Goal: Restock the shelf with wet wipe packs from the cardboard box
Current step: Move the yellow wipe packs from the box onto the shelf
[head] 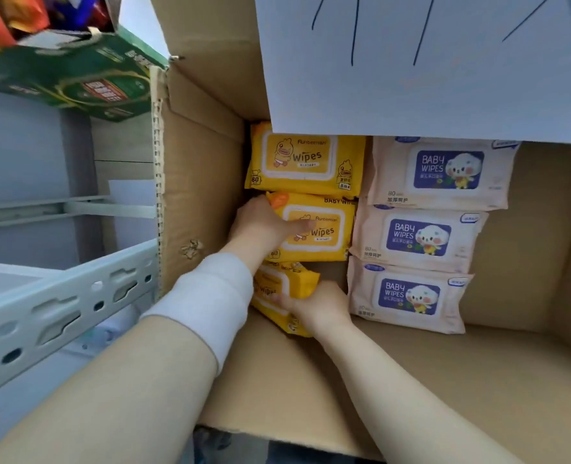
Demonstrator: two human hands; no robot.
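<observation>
At the far left, a pale metal shelf (60,313) with slotted rails is seen, and a green carton (76,82) is tilted above it. To its right, an open cardboard box (197,182) is viewed from above. Three yellow wipe packs are lined along its left wall. The middle yellow pack (324,232) is gripped by the left hand (260,222), with the thumb laid across its top face and the fingers curled over its left edge. The near yellow pack (277,289), tilted up, is clasped by the right hand (317,306), with the fingers curled round its near edge. The far yellow pack (307,162) is untouched. Further right, three cream packs (441,172) are laid in a column. A white sheet (428,78) marked with pen lines covers the box's far part.
</observation>
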